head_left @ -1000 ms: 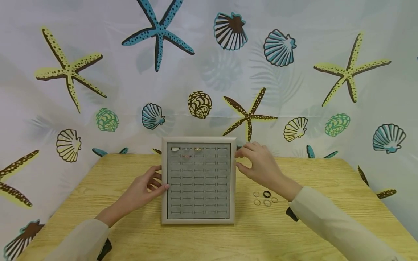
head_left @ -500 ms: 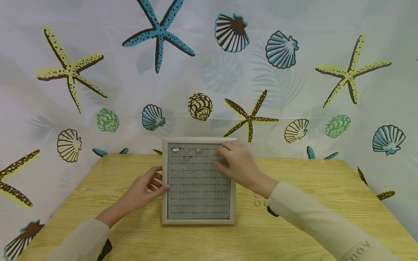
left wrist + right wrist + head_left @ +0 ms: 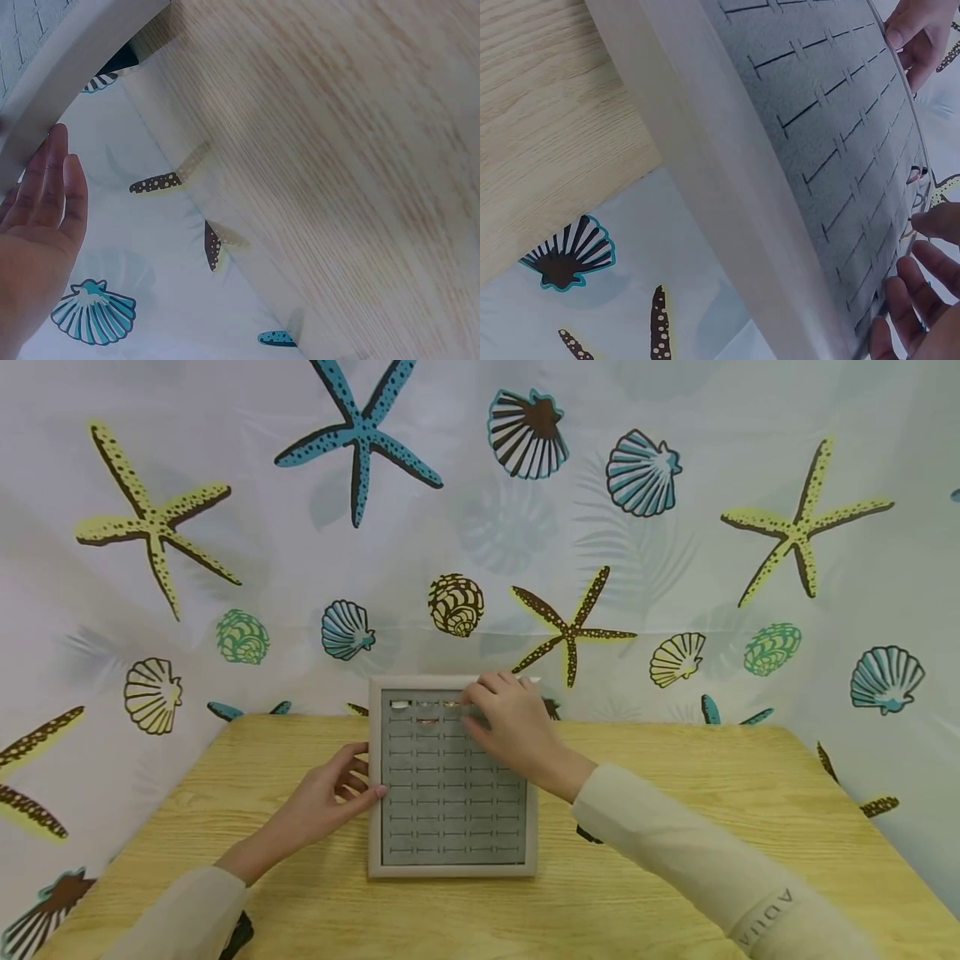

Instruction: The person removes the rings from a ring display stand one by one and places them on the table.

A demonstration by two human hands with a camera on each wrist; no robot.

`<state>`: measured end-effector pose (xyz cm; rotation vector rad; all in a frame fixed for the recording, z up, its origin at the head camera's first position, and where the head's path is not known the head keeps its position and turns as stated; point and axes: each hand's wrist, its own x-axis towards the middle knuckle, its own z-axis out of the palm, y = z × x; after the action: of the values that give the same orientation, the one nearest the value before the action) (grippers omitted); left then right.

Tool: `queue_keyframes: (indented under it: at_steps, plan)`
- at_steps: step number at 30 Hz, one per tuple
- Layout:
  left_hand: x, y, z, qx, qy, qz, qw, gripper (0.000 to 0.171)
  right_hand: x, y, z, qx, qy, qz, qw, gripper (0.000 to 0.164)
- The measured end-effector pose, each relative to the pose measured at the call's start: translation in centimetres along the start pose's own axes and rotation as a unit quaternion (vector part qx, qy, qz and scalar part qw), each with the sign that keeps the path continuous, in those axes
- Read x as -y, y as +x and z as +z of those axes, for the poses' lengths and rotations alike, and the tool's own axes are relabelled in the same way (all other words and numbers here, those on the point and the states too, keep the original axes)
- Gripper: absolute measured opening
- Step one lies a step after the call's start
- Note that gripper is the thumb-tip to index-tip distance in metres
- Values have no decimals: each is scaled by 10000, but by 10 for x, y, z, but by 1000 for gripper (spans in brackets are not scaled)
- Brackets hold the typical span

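A framed ring display board (image 3: 453,793) stands upright on the table, its grey padded face slotted in rows. White and silver rings show in its top row, beside a gold ring (image 3: 452,703); a pink ring (image 3: 427,721) sits one row lower. My left hand (image 3: 330,793) holds the frame's left edge, thumb in front and fingers behind. At the upper part of the board, my right hand (image 3: 517,722) reaches across the right side, thumb and forefinger apart at the gold ring. In the right wrist view, a fingertip (image 3: 922,223) meets that ring.
The wooden table (image 3: 660,768) ends at a back edge in front of a shell-and-starfish patterned cloth (image 3: 420,527). My right sleeve (image 3: 675,852) crosses the table's right side, hiding the loose rings seen there earlier.
My right hand has moved left from beside the frame's right edge to the gold ring in the top row. The left hand keeps its hold on the frame.
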<state>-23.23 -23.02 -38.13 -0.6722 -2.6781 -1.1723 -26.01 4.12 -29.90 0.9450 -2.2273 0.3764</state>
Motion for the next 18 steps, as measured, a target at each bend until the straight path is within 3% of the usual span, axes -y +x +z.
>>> queue_keyframes:
  at_steps: [13, 18]
  plan:
    - [2, -1, 1, -36, 30, 74, 10000, 54, 10, 4, 15, -576, -812, 116, 9950, 10]
    - [2, -1, 2, -44, 22, 134, 9999, 54, 10, 4, 17, -671, -819, 174, 9942, 9]
